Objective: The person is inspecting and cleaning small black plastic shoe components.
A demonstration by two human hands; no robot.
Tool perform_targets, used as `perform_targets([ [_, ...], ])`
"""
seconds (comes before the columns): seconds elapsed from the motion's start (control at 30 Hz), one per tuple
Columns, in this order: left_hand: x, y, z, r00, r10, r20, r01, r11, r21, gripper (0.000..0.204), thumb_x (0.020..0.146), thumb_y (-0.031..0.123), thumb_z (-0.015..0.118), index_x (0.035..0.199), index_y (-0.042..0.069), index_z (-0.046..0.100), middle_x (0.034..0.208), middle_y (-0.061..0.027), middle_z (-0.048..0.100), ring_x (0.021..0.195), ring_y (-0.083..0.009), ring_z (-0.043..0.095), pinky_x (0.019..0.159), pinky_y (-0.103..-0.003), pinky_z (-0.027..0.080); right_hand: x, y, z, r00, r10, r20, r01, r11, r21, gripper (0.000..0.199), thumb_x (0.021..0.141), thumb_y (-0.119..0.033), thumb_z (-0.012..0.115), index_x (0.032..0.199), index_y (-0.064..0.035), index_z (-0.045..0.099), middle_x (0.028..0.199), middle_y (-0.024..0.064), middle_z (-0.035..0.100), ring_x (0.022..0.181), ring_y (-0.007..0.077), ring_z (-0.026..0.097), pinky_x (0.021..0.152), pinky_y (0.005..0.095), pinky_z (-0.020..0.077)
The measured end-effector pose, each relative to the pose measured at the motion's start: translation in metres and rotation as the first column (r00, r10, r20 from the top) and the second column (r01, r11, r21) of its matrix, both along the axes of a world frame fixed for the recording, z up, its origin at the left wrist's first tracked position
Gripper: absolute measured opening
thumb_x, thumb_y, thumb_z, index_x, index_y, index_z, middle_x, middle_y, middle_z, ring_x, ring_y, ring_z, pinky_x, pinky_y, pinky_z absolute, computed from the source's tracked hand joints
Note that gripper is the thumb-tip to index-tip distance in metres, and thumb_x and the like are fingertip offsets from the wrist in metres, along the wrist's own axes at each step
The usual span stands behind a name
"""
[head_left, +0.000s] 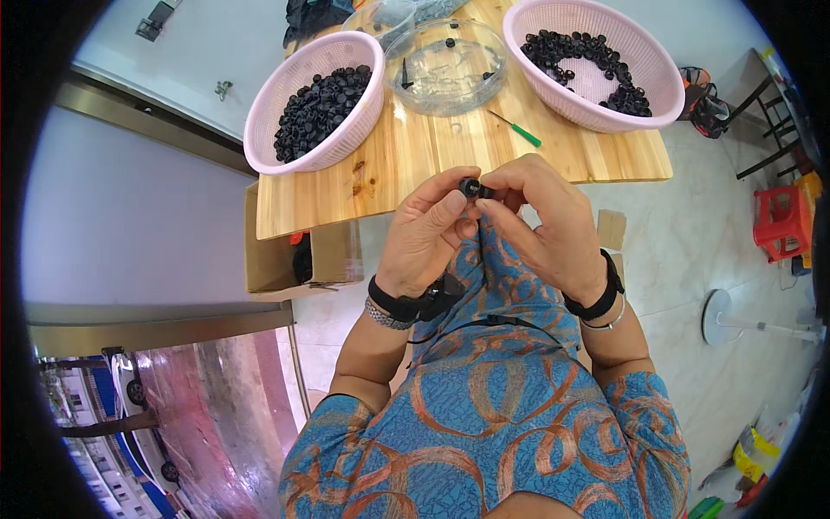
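Between my two hands, just above my lap, I hold a small black round plastic part (471, 187). My left hand (430, 232) is closed on it, thumb and forefinger pinching its left side, and my right hand (543, 223) is closed on its right side with the fingertips curled in, so both hands meet on the one piece. Just beyond my hands lies the wooden counter (406, 156). Ahead of my left hand stands a pink plastic colander (285, 78) heaped with the same black parts, and ahead of my right hand a second pink colander (657, 82) holds more of them along its far and right side. Between the two sits a clear shallow dish (445, 69) with a few black pieces inside. Near my right hand, on the counter, lies a slim green-handled tool (517, 129).
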State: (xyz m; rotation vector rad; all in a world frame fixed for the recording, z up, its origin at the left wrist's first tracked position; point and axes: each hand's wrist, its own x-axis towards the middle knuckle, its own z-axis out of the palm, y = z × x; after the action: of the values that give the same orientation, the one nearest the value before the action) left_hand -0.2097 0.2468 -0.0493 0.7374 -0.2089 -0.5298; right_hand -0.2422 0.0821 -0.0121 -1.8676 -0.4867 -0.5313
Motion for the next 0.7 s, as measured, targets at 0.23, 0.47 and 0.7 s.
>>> perform_targets([
  [0.23,-0.0002,-0.0009,-0.001,1.0,-0.004,0.018,0.004,1.0,0.029,0.034,0.086,0.01,0.056,0.117,-0.001,0.05,0.103,-0.0093,0.059,0.083,-0.0133,0.056,0.067,-0.024,0.045,-0.0002,-0.0002,-0.0032,1.0,-0.019,0.01,0.02,0.999,-0.034,0.02,0.073,-0.002,0.064,0.09,0.0004,0.054,0.08,0.0115,0.054,0.066,0.0226,0.058,0.057,0.0295,0.047],
  [0.47,-0.0042,-0.0035,0.0046,0.999,0.034,0.011,-0.035,0.993,0.116,0.033,0.085,0.008,0.056,0.116,-0.001,0.051,0.099,-0.0078,0.06,0.078,-0.0109,0.054,0.066,-0.022,0.044,-0.0016,-0.0002,-0.0056,0.994,-0.058,0.09,0.066,0.994,-0.088,0.02,0.072,-0.002,0.064,0.088,-0.0002,0.053,0.079,0.0124,0.056,0.069,0.0281,0.057,0.059,0.0324,0.0465],
  [0.7,-0.0052,-0.0041,0.0028,0.996,0.055,0.077,-0.061,0.995,0.082,0.031,0.084,0.005,0.057,0.115,-0.002,0.053,0.097,-0.0074,0.06,0.077,-0.0107,0.056,0.067,-0.021,0.047,-0.0063,0.0017,-0.004,0.995,-0.1,0.002,0.1,0.993,-0.059,0.02,0.072,-0.002,0.065,0.087,-0.0011,0.053,0.078,0.0113,0.057,0.068,0.0278,0.058,0.059,0.0323,0.047],
])
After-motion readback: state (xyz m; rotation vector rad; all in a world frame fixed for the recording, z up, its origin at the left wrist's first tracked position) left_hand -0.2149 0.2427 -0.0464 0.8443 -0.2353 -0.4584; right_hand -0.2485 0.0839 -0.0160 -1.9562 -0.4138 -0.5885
